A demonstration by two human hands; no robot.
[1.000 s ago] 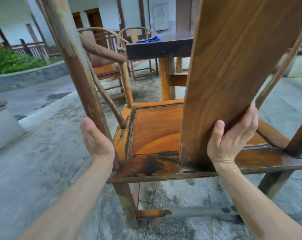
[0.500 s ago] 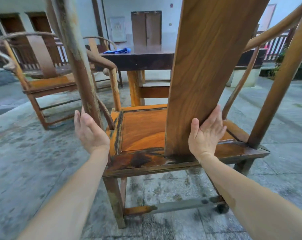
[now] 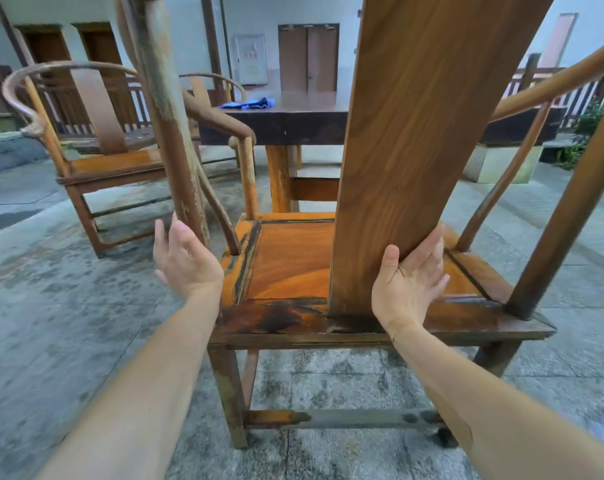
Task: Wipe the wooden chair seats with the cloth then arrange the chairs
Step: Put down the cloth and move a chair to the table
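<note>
A wooden armchair [image 3: 293, 258] with an orange seat stands right before me, seen from behind, facing the dark table [image 3: 293, 123]. My left hand [image 3: 184, 261] is open, fingers straight, by the chair's rear left post. My right hand [image 3: 409, 282] is open too, its thumb and palm against the lower edge of the broad back splat. The blue cloth [image 3: 246, 103] lies crumpled on the table's far left corner. A second armchair [image 3: 110, 161] stands at the left, and a third chair [image 3: 210, 88] shows behind the table's left end.
Wet stone paving [image 3: 51, 323] surrounds the chairs. The table's thick wooden leg [image 3: 279, 178] stands just beyond the near chair's seat. A white block [image 3: 494, 164] sits at the right, with a railing and plants behind it. Doors and a wall close the back.
The chair and my view have swung round so the chair now faces the table squarely. Both hands have loosened from the post and splat; fingers are straighter now.
</note>
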